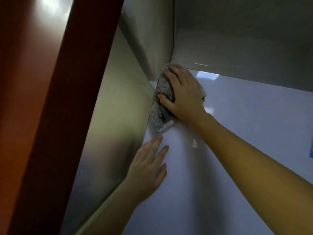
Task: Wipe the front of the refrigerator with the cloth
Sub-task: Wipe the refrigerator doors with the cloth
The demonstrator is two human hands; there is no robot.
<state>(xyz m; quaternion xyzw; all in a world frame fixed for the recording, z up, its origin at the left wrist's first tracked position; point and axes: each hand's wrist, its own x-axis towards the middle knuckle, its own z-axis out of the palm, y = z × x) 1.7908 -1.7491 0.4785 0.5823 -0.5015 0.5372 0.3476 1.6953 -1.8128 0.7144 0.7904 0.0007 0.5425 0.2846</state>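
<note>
The refrigerator's white glossy front (pixel 237 133) fills the lower right of the head view. A grey fluffy cloth (pixel 162 106) is bunched against the front's top left corner. My right hand (pixel 183 94) presses the cloth to the door, its thumb curled over the cloth's edge and its fingers spread across it. Below it, my left hand (pixel 149 168) lies flat on the white front with straight fingers, close to the left edge and holding nothing.
The refrigerator's metallic grey side (pixel 108 126) runs along the left. A dark red-brown wooden frame or door (pixel 50 99) stands beside it. Grey wall panels (pixel 237 39) rise above the refrigerator's top. A blue sticker (pixel 311 150) shows at the right edge.
</note>
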